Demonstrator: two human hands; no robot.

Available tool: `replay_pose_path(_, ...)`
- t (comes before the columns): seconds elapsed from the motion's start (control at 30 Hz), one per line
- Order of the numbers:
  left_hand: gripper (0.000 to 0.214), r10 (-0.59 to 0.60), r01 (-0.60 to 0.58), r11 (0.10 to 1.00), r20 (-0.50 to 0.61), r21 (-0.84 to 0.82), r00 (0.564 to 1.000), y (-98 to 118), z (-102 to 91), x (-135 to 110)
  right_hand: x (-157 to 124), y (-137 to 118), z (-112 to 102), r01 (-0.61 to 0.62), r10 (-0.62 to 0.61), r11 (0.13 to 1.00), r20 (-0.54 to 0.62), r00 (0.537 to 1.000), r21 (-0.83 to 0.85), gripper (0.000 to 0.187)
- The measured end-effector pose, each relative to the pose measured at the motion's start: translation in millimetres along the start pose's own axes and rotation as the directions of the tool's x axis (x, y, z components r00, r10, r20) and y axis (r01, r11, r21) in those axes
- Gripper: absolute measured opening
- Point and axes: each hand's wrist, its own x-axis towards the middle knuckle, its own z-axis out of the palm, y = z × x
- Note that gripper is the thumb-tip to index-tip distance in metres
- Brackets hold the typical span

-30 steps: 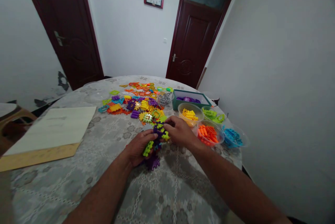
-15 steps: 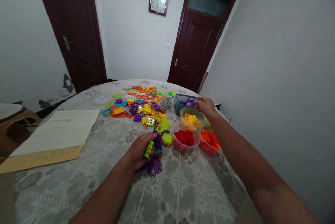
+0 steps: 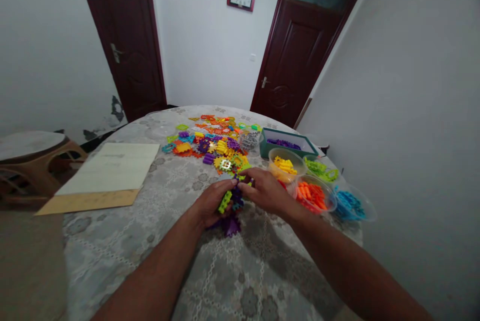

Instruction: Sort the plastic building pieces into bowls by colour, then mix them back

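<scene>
My left hand (image 3: 215,203) is closed around a partly built toy of plastic gear pieces (image 3: 231,226), mostly purple, with a lime green connector (image 3: 225,202) showing at the palm. The toy's lower purple gear hangs just over or on the tablecloth; which one I cannot tell. From the right, my right hand (image 3: 264,191) reaches to the toy's top, its thumb and fingers bent in a pinch at the purple part. Any small piece between those fingertips is too hidden to make out. Behind both hands lies a pile of colourful gear pieces (image 3: 221,148).
A teal box (image 3: 267,148) of purple pieces stands at the back right. Nearer are clear tubs of yellow (image 3: 285,165), orange (image 3: 313,196), green (image 3: 318,168) and blue pieces (image 3: 350,203); a red one is mostly behind my right hand. A paper sheet (image 3: 112,168) lies left.
My right hand has come back from the teal box to the toy in my left hand. The view has shifted, so the blue tub now shows. My left hand keeps its hold.
</scene>
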Motion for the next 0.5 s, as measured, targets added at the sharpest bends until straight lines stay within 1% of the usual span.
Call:
replay_pose_path(0.1,0.041,-0.019,0.019,1.000,0.035,0.013,0.999,0.6,-0.5,-1.0,3.6,1.5,5.2,-0.005,0.005,1.000,0.015,1.000,0.010,0.028)
replay_pose_path(0.2,0.041,-0.044,0.041,0.998,0.082,0.041,0.996,0.1,-0.1,-1.2,7.4,7.9,6.5,-0.038,0.029,0.990,0.066,0.997,0.138,0.039)
replay_pose_path(0.27,0.040,-0.053,0.049,0.998,0.112,0.043,0.992,-0.9,0.2,-1.0,9.0,11.4,7.0,-0.073,0.046,0.971,0.122,0.992,0.226,0.047)
replay_pose_path(0.3,0.039,-0.054,0.049,0.998,0.122,0.039,0.991,-1.6,0.3,-1.0,9.6,12.6,7.0,-0.092,0.053,0.962,0.155,0.986,0.256,0.048)
replay_pose_path(0.33,0.038,-0.053,0.049,0.998,0.129,0.034,0.990,-2.1,0.3,-1.1,10.2,13.6,6.8,-0.108,0.058,0.955,0.183,0.981,0.277,0.046)
replay_pose_path(0.4,0.035,-0.051,0.048,0.999,0.132,0.019,0.990,-2.6,0.5,-1.3,11.4,14.9,4.6,-0.129,0.067,0.944,0.205,0.977,0.305,0.035)
replay_pose_path(0.5,0.030,-0.077,0.081,0.996,0.110,-0.029,0.991,-0.7,1.1,-1.4,12.7,17.5,-5.8,-0.151,0.095,0.927,0.173,0.980,0.344,0.017)
